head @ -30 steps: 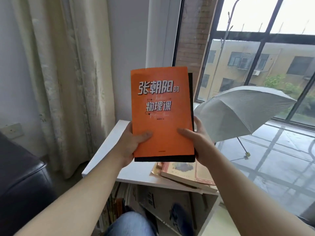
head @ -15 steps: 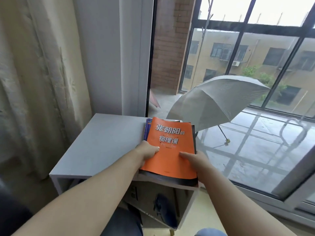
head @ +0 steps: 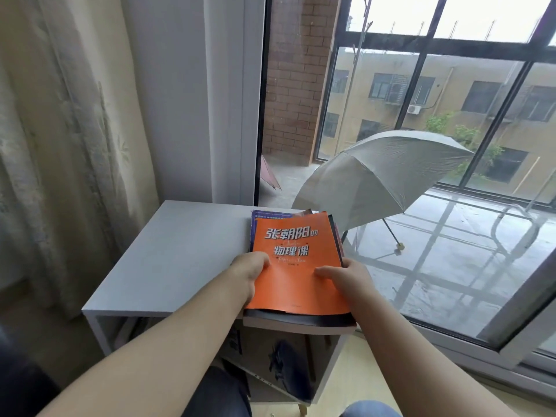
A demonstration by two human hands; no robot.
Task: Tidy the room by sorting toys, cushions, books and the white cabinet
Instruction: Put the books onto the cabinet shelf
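Orange book [head: 296, 260]: paperback, lying flat on a small stack of books [head: 298, 322], right end of the white cabinet [head: 168, 260] top, beside the window.
Left hand [head: 246, 273]: gripping the book's left edge, thumb over the cover.
Right hand [head: 346, 279]: gripping the right edge, thumb pressed on the cover.
Cover: thin, far corner curling up; likely soft and bendy.
Weight: probably light.
Surface: smooth-looking, liable to slide off the stack.
Best hold: both long edges through the full thickness, not the loose cover alone.
Beyond the glass: open grey umbrella [head: 376, 176] on a balcony floor.
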